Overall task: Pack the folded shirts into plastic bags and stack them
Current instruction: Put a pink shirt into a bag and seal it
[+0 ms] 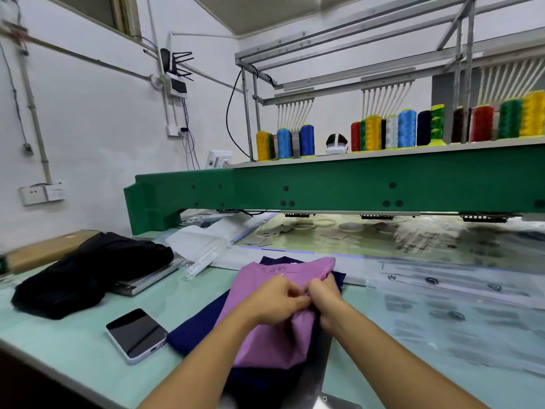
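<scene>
- We found both hands meeting over the pink shirt (265, 346), which lay folded on top of a navy shirt (193, 332) on the pale green table (73, 346).
- The left hand (272, 301) had its fingers curled and pinched a fold of the pink fabric near the shirt's right edge.
- The right hand (326, 298) sat knuckle to knuckle against it, its fingers curled as well, gripping the same bunched edge. The fingertips were tucked into the cloth, so we could not tell how each one lay.
- Beyond the grip, the shirt's far end reached toward the machine and carried faint lettering; nearer than the grip, the rest of it ran down between the two forearms.
- The navy shirt showed around the pinch: a broad piece to the left, a corner past the far end, a strip at the near end.
- To the right of the hands lay printed clear plastic bags (448, 293), flat and overlapping — apart from both hands.
- To the left of the grip a phone (137, 335) lay face up with a dark screen, just beside the navy cloth.
- Further left and farther off sat a heap of black fabric (88, 273), partly over a flat thing we could not name.
- Behind it all ran the green machine beam (324, 187), with coloured thread spools (407, 128) standing on the shelf above.
</scene>
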Demonstrator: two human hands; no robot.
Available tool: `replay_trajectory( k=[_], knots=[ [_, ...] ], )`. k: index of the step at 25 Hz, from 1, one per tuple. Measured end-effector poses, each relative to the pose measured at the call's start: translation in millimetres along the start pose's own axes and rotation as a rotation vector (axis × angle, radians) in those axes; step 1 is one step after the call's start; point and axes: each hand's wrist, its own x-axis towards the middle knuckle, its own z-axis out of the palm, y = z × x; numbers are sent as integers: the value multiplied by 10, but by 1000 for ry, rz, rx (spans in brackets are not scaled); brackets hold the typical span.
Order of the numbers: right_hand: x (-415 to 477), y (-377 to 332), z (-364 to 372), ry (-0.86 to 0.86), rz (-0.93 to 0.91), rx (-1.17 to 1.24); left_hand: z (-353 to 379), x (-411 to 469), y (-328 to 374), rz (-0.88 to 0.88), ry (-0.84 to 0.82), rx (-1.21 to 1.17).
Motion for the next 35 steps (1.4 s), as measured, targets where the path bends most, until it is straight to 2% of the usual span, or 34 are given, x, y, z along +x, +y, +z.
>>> replay_trajectory(
  k=[1, 3, 4, 6, 9, 12, 14, 16, 17, 19, 21, 22, 23, 24, 26, 27, 28, 30, 31, 35],
  knots=[
    [23, 10, -46, 28, -23, -37, -38, 17, -103, -103, 82, 75],
    [33, 39, -145, 20, -36, -63, -166, -4, -382, -424, 282, 338],
    [38, 57, -183, -1, -43, -61, -210, -30, -519, -563, 303, 421],
    [69, 62, -228, -46, -59, -85, -256, -35, -741, -642, 238, 409],
    [158, 47, -227, -110, -8, -63, -330, 3, -862, -592, 240, 75],
    [157, 24, -205, -156, 17, -132, -371, 103, -840, -442, 267, 106],
    [170, 10, -180, -160, 14, -179, -365, 180, -702, -316, 229, 73],
    [172, -5, -123, -252, 43, -130, -307, 251, -438, -180, 178, 4],
    [160, -21, -87, -308, 71, -55, -242, 287, -298, -106, 121, -35],
    [171, -54, -45, -309, 89, 4, -84, 289, -16, -22, -122, -146],
    [230, -32, -69, -239, 81, -71, -31, 289, 72, -107, -408, -422],
    [255, -10, -107, -209, 90, -103, -42, 271, 62, -156, -501, -558],
    [272, 4, -140, -193, 103, -123, -56, 261, 16, -181, -503, -623],
    [280, 16, -158, -178, 104, -137, -69, 267, -47, -187, -389, -570],
    [286, 34, -171, -144, 75, -148, -48, 319, -205, -157, 22, -170],
    [263, 42, -161, -134, 53, -138, -9, 330, -266, -147, 150, -25],
    [225, 41, -150, -139, 37, -125, 47, 330, -288, -150, 166, -26],
    [156, 21, -132, -188, 28, -85, 212, 327, -249, -148, 70, -159],
    [135, -17, -128, -211, 19, -71, 271, 371, -194, -132, 80, -201],
    [40, -437, -221, -247, -82, 32, 247, 598, 281, -15, 299, -297]
  ],
)
